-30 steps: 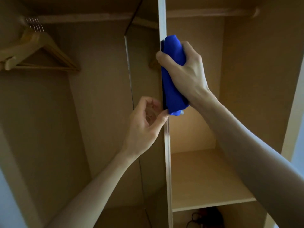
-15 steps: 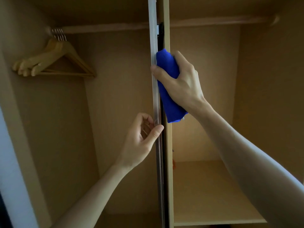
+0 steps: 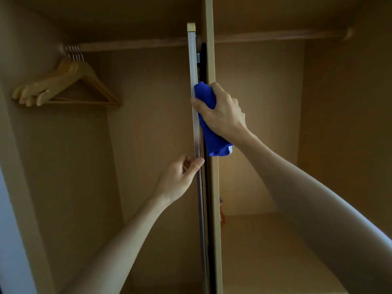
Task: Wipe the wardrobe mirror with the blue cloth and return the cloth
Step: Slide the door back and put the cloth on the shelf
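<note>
While the right hand is gripping the bunched blue cloth against the edge-on, silver-framed mirror panel, the left hand is pinching that frame lower down; loosening that pinch is risking the panel swinging and trapping fingers.

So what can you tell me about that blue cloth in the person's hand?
The blue cloth is a vivid, soft-looking fabric, bunched into a long roll that hangs roughly upright. The right hand grips its upper half, pressing it against the edge-on mirror panel. Its lower end hangs free below the hand, with a small pale patch, maybe a tag, at the bottom corner. The left hand does not touch it.
</note>
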